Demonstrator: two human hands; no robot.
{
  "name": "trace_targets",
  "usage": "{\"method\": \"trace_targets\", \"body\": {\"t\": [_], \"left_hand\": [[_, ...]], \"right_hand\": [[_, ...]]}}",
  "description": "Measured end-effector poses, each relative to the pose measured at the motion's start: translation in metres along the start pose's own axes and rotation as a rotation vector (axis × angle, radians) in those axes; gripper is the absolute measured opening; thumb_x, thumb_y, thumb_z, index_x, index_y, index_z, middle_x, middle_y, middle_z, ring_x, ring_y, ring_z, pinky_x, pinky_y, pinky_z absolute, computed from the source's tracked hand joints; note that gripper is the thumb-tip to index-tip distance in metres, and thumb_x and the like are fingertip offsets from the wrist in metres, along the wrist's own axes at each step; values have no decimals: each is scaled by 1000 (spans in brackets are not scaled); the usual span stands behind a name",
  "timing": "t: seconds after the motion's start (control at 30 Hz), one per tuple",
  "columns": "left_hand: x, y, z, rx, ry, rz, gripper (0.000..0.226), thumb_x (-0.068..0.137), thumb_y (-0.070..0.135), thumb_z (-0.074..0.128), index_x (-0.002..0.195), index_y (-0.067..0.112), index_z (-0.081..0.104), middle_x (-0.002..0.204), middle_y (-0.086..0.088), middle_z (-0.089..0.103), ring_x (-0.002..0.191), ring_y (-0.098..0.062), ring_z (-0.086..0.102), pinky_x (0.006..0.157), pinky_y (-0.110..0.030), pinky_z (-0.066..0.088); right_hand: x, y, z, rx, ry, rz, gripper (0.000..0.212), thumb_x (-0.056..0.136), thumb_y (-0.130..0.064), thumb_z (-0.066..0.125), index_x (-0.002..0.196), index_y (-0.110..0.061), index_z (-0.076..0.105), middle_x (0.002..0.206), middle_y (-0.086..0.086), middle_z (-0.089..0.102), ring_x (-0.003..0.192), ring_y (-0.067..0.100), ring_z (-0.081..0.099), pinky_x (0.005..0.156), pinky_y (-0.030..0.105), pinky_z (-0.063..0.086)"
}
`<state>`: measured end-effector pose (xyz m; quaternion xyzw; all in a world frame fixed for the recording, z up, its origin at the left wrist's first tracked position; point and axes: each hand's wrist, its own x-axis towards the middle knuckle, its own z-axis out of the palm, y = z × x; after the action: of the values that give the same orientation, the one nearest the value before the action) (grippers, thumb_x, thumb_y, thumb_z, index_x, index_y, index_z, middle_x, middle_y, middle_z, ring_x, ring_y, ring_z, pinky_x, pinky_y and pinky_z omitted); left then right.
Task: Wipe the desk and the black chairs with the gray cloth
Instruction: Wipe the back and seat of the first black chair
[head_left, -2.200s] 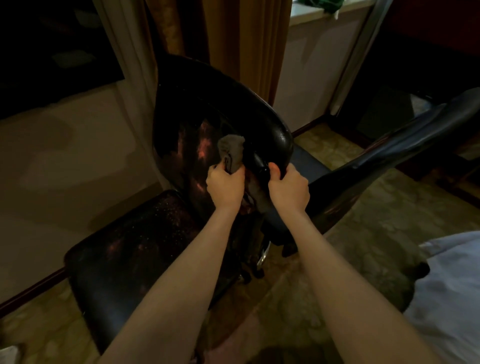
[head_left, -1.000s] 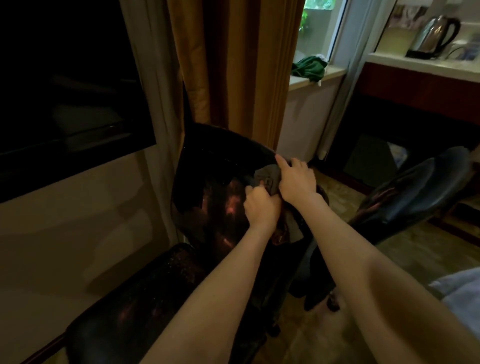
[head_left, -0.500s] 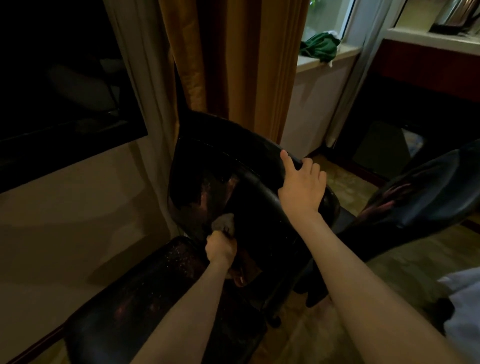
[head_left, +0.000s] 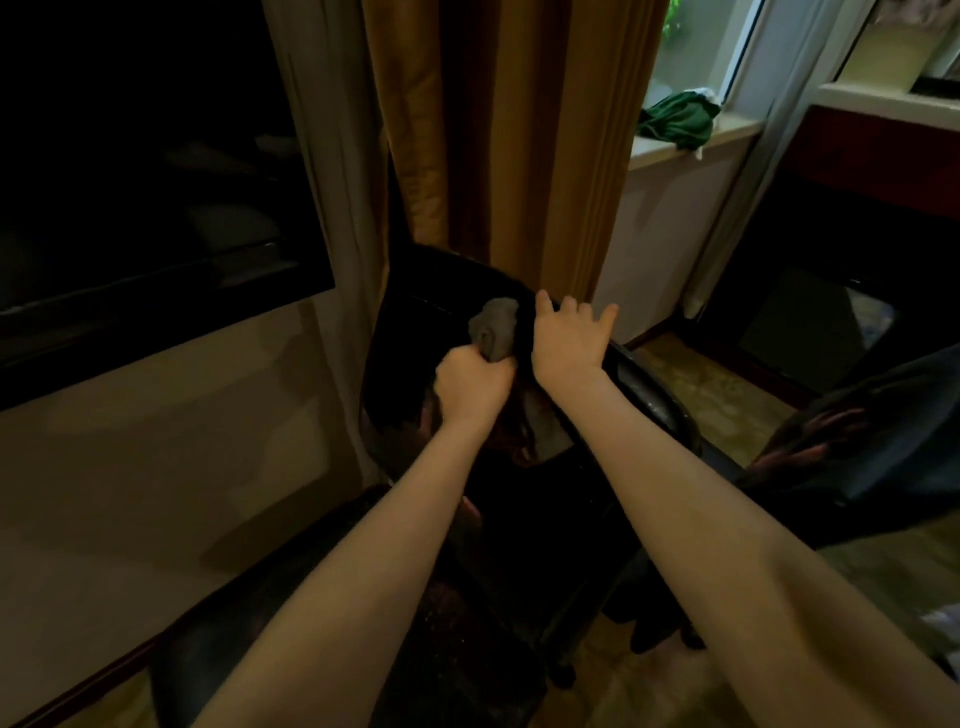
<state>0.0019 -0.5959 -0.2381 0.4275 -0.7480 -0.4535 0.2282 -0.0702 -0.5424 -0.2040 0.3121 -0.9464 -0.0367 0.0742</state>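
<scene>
A glossy black chair (head_left: 415, 364) stands in front of me with its backrest upright and its seat low at the left. My left hand (head_left: 470, 387) grips the bunched gray cloth (head_left: 496, 327) and presses it against the upper inside of the backrest. My right hand (head_left: 569, 340) rests on the top edge of the backrest with its fingers spread and fairly straight. A second black chair (head_left: 857, 457) reaches in from the right, tilted, and neither hand touches it.
A dark screen (head_left: 145, 171) hangs on the wall at the left. Gold curtains (head_left: 519, 130) hang right behind the chair. A green cloth (head_left: 675, 122) lies on the windowsill at the back right. Patterned floor (head_left: 717, 384) shows between the chairs.
My left hand has moved the gray cloth up from the lower backrest to near its top. My right hand stays on the top edge, fingers spread.
</scene>
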Motion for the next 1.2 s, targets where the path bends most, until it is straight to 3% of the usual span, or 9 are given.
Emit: {"method": "trace_targets", "body": {"t": [0.13,0.37,0.67,0.97,1.07,1.2], "left_hand": [[-2,-2,32,30,82,44,28,88,29,59,102,6,66,105,-15,59,94,-31,58,76,-32,44],[7,-11,31,-30,152,48,28,88,27,59,103,5,67,105,-17,57,93,-32,56,69,-26,36],[23,-26,29,-109,201,-22,27,85,26,60,99,3,67,100,-18,60,90,-33,58,74,-33,47],[45,-67,23,-230,257,-204,22,87,22,61,94,2,67,90,-13,63,90,-26,59,70,-27,40],[49,-83,25,-230,247,-267,26,88,23,60,101,2,66,94,-12,63,92,-25,57,71,-26,37],[52,-113,29,-219,208,-356,30,89,23,60,104,-3,63,94,-14,60,99,-33,58,73,-28,38]], "right_hand": [[6,0,12,-11,60,25,62,95,-20,45,149,-16,15,139,17,39,125,35,39,108,53,19],[10,-3,20,58,123,24,61,93,-19,50,148,-17,23,136,16,42,123,36,40,105,54,21],[10,1,27,72,180,-1,62,94,-20,49,148,-16,21,141,18,37,123,36,39,105,50,22],[7,5,34,114,234,-21,68,90,-20,54,148,-16,21,143,16,35,123,35,38,105,46,22],[9,6,39,102,239,-21,68,89,-20,54,149,-15,21,143,17,34,123,35,38,105,48,22],[14,2,51,32,362,35,68,78,-21,69,140,-14,42,131,19,51,110,36,52,99,48,34]]}}
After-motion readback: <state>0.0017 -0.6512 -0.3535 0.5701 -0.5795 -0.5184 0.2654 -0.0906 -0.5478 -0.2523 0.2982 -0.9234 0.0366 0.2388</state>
